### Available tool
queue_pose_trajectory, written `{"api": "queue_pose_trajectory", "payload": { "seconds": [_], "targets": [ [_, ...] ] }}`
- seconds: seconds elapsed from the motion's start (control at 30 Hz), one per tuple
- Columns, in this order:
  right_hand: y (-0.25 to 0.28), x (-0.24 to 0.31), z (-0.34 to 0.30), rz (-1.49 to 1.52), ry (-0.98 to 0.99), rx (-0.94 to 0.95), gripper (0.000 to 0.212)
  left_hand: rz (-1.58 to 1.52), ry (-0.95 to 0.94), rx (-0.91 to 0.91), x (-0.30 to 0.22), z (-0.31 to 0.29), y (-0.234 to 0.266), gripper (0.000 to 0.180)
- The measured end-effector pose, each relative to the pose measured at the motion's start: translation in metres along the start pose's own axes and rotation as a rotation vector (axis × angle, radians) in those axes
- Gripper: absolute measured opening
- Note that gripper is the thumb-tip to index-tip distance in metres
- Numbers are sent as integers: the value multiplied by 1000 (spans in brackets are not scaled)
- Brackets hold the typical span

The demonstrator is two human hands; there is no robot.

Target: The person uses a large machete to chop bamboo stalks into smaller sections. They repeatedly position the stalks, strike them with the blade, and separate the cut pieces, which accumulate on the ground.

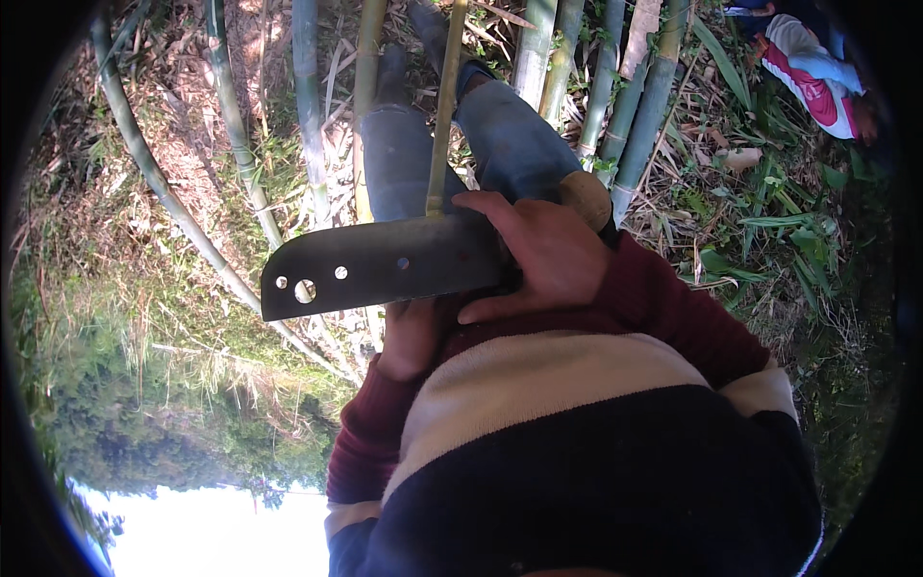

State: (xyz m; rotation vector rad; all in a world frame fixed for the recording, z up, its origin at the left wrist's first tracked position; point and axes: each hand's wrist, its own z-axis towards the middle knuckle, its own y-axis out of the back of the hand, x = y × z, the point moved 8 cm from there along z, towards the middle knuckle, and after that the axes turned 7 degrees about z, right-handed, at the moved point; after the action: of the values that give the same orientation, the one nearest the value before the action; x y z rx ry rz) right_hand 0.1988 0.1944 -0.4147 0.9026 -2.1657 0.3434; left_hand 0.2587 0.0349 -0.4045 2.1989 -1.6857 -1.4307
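I see the right hand [548, 255] clasping the broad dark steel cleaver with holes [385, 264]; its edge meets the thin yellow bamboo stem [444, 106] above. The left hand [409, 337], below the blade, has an unclear grip. Stem uncut, judging so.

Bright daylight falls from the far side — the sky at lower left is blown out, fisheye edges dark and bent.

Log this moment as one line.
right hand: grips broad dark steel cleaver | left hand: beneath blade | thin yellow bamboo stalk: meets blade's top edge
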Motion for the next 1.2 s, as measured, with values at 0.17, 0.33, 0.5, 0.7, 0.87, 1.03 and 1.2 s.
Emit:
{"api": "queue_pose_trajectory", "payload": {
  "seconds": [0.17, 0.33, 0.5, 0.7, 0.87, 1.03, 1.2],
  "targets": [
    [-5, -21, -13, -69, -35, -157, 70, 101, -45, -53, 8, 1, -2, 29],
    [-13, -14, -15, -253, -4, -259, 44, 79, -9, -101, 18, -2, 3, 28],
    [-29, -5, -5, -148, -95, -194, 41, 87, -35, -216, 19, 0, 9, 35],
    [-45, 2, 3, -90, -81, -152, 40, 122, -85, -69, 27, -21, 5, 46],
    [-46, 7, 5, -67, -78, -122, 37, 163, -194, 7, 11, -24, 18, 46],
    [-48, 6, 3, -94, -32, -140, 37, 215, -251, -39, 1, -29, 21, 49],
    [-50, 4, 2, -120, 5, -157, 36, -34, -38, -20, 19, -34, 14, 52]
  ]
}}
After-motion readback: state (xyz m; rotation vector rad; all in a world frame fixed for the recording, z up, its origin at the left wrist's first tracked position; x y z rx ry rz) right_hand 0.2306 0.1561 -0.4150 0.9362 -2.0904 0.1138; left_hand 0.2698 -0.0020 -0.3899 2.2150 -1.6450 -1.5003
